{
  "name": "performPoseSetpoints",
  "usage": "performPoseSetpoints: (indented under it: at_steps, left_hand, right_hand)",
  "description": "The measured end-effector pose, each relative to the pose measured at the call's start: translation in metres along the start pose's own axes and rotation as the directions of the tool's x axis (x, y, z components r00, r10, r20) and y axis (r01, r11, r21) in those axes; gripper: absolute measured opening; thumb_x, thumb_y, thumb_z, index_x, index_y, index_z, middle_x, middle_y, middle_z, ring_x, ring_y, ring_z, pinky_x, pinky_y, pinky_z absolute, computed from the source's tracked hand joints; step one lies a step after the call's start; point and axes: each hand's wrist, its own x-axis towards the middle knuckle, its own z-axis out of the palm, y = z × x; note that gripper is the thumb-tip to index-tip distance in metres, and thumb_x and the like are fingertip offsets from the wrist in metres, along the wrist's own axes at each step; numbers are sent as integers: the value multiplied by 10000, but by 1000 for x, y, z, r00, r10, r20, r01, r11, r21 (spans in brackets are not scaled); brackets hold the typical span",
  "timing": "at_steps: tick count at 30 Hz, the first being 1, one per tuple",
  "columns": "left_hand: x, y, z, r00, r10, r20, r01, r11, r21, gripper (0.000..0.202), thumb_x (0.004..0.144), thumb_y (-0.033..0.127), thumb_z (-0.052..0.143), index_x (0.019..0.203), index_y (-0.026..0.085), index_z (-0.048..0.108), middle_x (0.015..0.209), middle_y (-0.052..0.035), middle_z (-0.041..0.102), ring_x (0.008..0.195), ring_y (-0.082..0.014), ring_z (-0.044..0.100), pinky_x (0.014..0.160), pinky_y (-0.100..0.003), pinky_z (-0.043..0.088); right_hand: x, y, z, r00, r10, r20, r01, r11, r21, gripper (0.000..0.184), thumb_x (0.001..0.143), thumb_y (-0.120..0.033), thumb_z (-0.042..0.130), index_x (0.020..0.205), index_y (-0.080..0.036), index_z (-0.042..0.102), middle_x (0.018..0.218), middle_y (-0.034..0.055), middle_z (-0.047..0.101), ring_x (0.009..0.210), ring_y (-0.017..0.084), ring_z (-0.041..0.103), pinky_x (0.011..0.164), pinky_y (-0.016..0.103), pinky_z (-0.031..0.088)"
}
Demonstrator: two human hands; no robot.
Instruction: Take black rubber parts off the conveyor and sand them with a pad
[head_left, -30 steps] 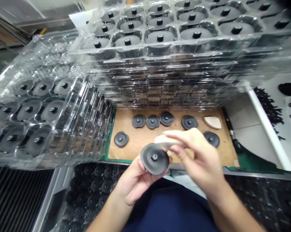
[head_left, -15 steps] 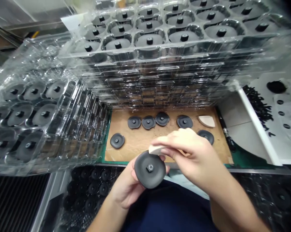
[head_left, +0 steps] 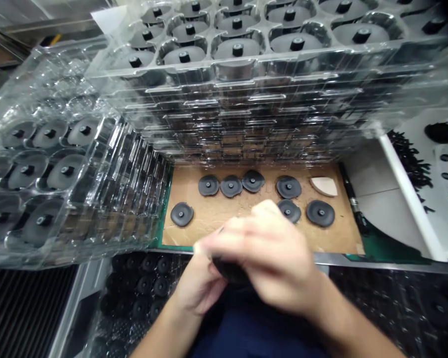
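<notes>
My left hand point(head_left: 198, 283) grips a dark grey rounded disc point(head_left: 231, 271), mostly covered by my right hand. Over the disc, my right hand point(head_left: 270, 248) is closed and blurred. The cream sponge-like wedge seen in its fingers earlier is now hidden behind them. Beyond my hands lies a brown cardboard sheet point(head_left: 194, 236). Several similar discs with a central stub rest on it, among them a left disc point(head_left: 182, 214), a right disc point(head_left: 320, 213) and a disc point(head_left: 289, 211) partly behind my right hand. A second cream wedge point(head_left: 324, 186) lies at the back right.
A tall stack of clear plastic trays point(head_left: 246, 109) filled with discs stands behind the cardboard. Another tray stack point(head_left: 115, 199) is at the left. To the right are a black pen point(head_left: 352, 201), a white bin wall point(head_left: 410, 194) and a pile of small black pieces point(head_left: 410, 164).
My right hand has moved left and down across the disc, covering most of it and the wedge. The disc has tilted out of view. Another disc on the cardboard has come into sight.
</notes>
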Motion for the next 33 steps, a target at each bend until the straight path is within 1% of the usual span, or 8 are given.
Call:
performPoseSetpoints:
  at_steps: [5,9,13,16,20,23,27,33]
  left_hand:
    - [0,6,-15,997,81,17,-80,996,-47,584,575,321,841,1129,274,663,1201,-55,676,981,-210,676,899,-268,498]
    - [1,8,-24,995,101,21,-100,994,-48,592,593,359,821,1153,275,650,1216,-62,669,1047,-211,648,905,-255,496]
    - [1,6,-19,992,110,60,-106,992,-68,586,600,325,823,1157,274,648,1221,-53,666,1064,-203,637,880,-228,504]
    - [2,5,-12,991,109,81,-102,991,-81,541,642,298,802,1159,266,646,1176,-40,683,1015,-175,650,858,-207,507]
    - [2,5,-14,996,73,42,-68,993,-96,440,700,270,763,1126,266,654,1099,-23,702,993,-167,652,873,-226,508]
    - [1,4,-16,999,41,-30,-42,997,-64,491,655,197,789,1119,275,649,1108,-15,694,987,-192,658,895,-281,513]
    - [0,5,-11,999,-13,32,14,999,-44,470,601,286,829,1047,225,696,1056,-43,715,997,-213,654,928,-289,494]
    - [0,12,-13,992,21,126,-13,998,-64,550,501,169,871,1018,273,714,1008,8,736,918,-162,678,828,-212,521]
  right_hand:
    - [-36,51,21,801,588,-115,-595,803,-40,212,881,-273,543,994,-205,709,937,34,731,818,174,645,716,300,482]
    - [-74,69,47,778,627,-28,-628,778,-28,211,852,-281,564,938,-190,733,872,53,747,783,199,676,689,314,529]
    - [-59,43,37,751,645,-140,-651,759,5,246,894,-287,524,1040,-185,694,969,66,727,792,179,667,640,283,527]
    - [-25,6,24,816,469,-339,-497,868,6,252,914,-233,515,1133,-198,635,1052,65,701,912,179,638,730,294,507]
    - [-1,-25,23,978,168,-121,-176,983,-53,225,895,-119,492,1063,-107,641,916,88,714,814,185,632,766,330,482]
    - [3,-23,25,969,230,91,-231,973,-1,193,885,-112,497,970,-152,666,809,32,704,700,151,616,669,279,473]
    - [4,-18,25,982,167,-88,-176,979,-105,242,910,-126,439,1047,-96,637,881,86,699,749,179,602,701,317,449]
    - [-22,-26,1,976,204,76,-199,978,-69,200,874,-92,504,1002,-156,644,753,-1,658,649,118,552,640,246,407]
